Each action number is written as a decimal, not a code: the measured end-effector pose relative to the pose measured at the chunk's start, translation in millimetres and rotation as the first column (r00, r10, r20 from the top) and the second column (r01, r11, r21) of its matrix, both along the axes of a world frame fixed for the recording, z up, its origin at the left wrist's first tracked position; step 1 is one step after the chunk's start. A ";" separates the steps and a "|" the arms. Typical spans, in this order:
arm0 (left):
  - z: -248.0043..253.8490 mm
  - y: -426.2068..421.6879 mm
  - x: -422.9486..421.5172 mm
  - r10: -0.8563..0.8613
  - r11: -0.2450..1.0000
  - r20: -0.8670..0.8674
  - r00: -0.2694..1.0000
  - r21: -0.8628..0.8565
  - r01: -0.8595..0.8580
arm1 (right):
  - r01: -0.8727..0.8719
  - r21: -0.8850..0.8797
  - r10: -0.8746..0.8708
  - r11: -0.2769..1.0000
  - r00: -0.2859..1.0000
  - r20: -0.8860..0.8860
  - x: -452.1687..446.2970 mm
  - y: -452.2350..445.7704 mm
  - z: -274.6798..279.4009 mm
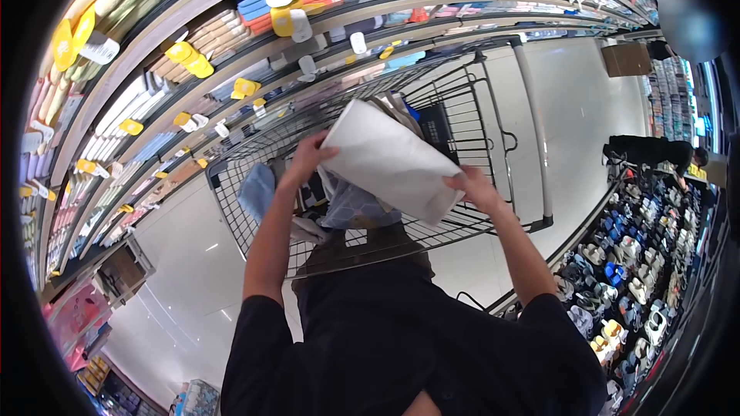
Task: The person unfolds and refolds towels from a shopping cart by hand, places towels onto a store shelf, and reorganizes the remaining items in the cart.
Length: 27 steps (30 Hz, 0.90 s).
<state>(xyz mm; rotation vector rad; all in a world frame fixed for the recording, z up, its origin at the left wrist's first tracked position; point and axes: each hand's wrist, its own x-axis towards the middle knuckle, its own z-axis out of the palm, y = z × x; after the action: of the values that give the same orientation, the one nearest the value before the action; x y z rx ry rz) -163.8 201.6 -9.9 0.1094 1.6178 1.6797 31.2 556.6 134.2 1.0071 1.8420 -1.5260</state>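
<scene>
A white rectangular sheet [393,160] is held slantwise over the shopping cart [518,185]; whether it is paper or folded cloth I cannot tell. My left hand [310,156] grips its upper left edge, thumb on top. At the lower right end, my right hand [475,187] pinches the other edge, where the sheet curls slightly. Beneath it in the wire basket lie a light blue cloth item [258,191], a grey-blue patterned bundle [356,208] and a dark flat item [436,125]. The sheet hides part of the cart's contents.
Shelves of folded towels [212,31] with yellow tags run along the left and far side. Rows of shoes [617,250] fill a display on the right, where a person in dark clothes [651,152] bends over. A cardboard box [626,60] stands farther back.
</scene>
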 end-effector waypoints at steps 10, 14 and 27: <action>-19.9 65.7 71.9 -0.285 0.958 -0.805 0.520 -0.250 0.138 | 0.551 -0.394 -0.474 0.736 0.834 0.282 45.3 -49.3 -96.0; 42.1 48.3 151.8 -0.732 0.649 -0.656 0.184 -0.589 0.481 | 0.559 -0.434 -0.488 0.707 0.829 0.273 44.0 -53.4 -66.6; 4.6 40.1 180.0 -0.559 0.829 -0.708 0.431 -0.469 0.304 | 0.638 -0.455 -0.624 0.621 0.754 0.204 26.8 -52.2 -51.6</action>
<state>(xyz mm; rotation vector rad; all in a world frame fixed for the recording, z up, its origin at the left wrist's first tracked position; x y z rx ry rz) 16.2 241.7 -5.3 1.2689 2.2116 0.9571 58.0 504.4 82.6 1.4767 0.9622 -2.2285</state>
